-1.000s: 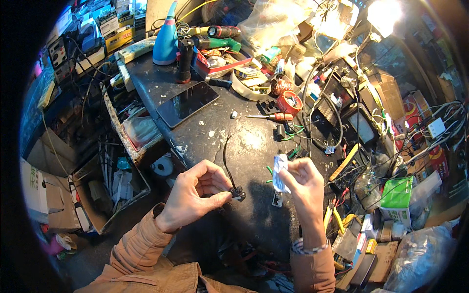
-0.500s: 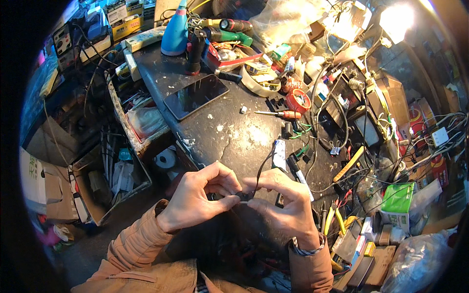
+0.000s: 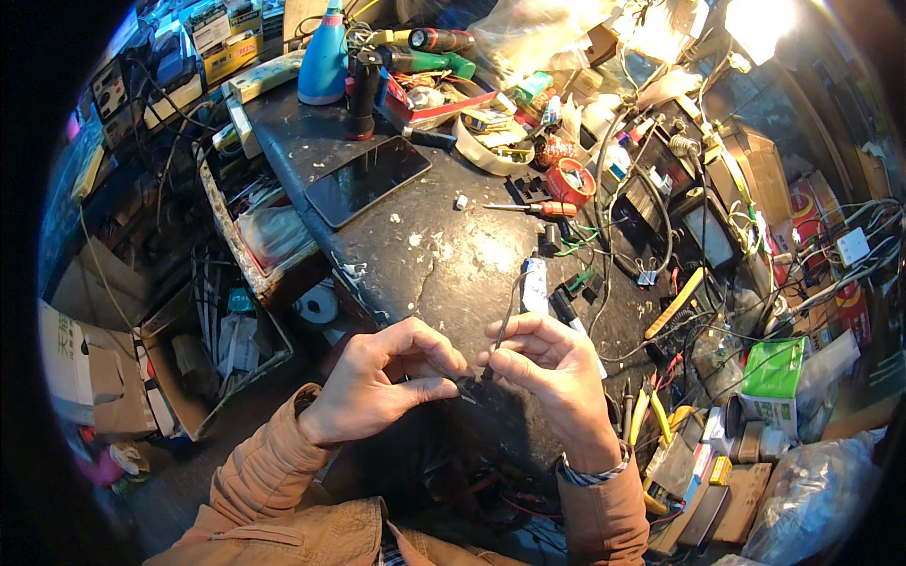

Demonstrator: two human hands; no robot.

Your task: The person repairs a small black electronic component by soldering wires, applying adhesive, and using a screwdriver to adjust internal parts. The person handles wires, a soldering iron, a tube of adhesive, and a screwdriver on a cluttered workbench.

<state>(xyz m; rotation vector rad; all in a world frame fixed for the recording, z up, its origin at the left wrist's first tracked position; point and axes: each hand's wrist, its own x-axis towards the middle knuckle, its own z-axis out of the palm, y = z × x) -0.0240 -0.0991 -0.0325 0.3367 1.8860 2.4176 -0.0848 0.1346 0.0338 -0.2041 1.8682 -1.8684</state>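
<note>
Tan sleeves reach in from the lower edge. The left hand (image 3: 377, 382) pinches a small black part (image 3: 466, 385) over the near side of a table (image 3: 425, 226). Beside it, the right hand (image 3: 547, 373) has thumb and fingertips narrowed on a thin black cable (image 3: 511, 307). The part is mostly covered, so its long axis cannot be told; the cable rises away from the person, leaning right. Dark and paint-flecked, the table bears a blue-and-white packet (image 3: 535, 286), a screwdriver (image 3: 554, 208) and a phone (image 3: 370, 181). Lettered cartons (image 3: 66, 363) crowd the left; printed boxes (image 3: 231, 57) and a glaring lamp (image 3: 761, 28) stand farthest off.
</note>
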